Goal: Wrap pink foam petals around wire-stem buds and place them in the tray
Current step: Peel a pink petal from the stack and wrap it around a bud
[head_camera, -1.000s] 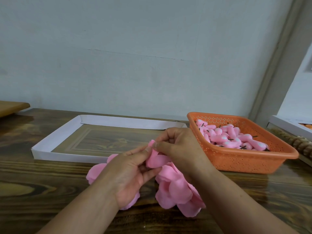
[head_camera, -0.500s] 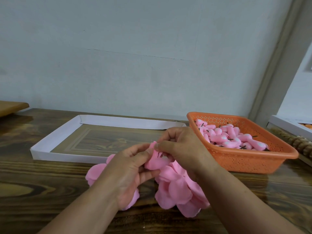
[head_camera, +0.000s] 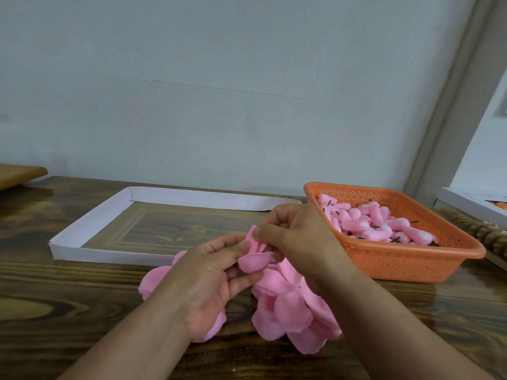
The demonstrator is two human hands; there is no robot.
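Both hands meet above a pile of pink foam petals (head_camera: 290, 311) on the wooden table. My left hand (head_camera: 208, 281) pinches one curled pink petal (head_camera: 253, 260) between thumb and fingers. My right hand (head_camera: 296, 237) pinches the top edge of the same petal from the right; whether a bud lies inside the petal is hidden. An orange perforated basket (head_camera: 406, 259) at the right holds several pink wire-stem buds (head_camera: 367, 223). A shallow white paper tray (head_camera: 82, 231) lies behind the hands with nothing in it.
A wooden board edge (head_camera: 19, 174) juts in at the far left. At the far right stand a white box (head_camera: 466, 204) and a ridged wooden object (head_camera: 477, 231). A pale wall (head_camera: 219, 91) closes off the back of the table.
The hands stay together over the petal pile. The petal between the fingers has been turned and curled a little more; the hands shifted only slightly.
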